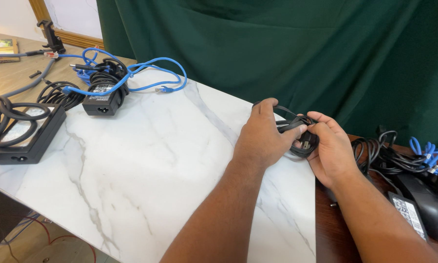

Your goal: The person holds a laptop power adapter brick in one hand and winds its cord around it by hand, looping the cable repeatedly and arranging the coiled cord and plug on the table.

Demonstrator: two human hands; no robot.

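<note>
Both hands meet at the far right edge of a white marble-patterned slab point(146, 160). My left hand point(263, 135) grips a coiled black power cable point(302, 141), thumb and fingers wrapped over the bundle. My right hand point(332, 148) pinches the same coil from the right side, near its plug end. Most of the coil is hidden under the two hands.
Two black power adapters point(102, 103) point(21, 134) with coiled cords lie at the slab's far left, a blue network cable point(153, 73) looped over one. A heap of black and blue cables point(404, 156), another adapter and a black mouse point(430, 207) sit at right. Green curtain behind.
</note>
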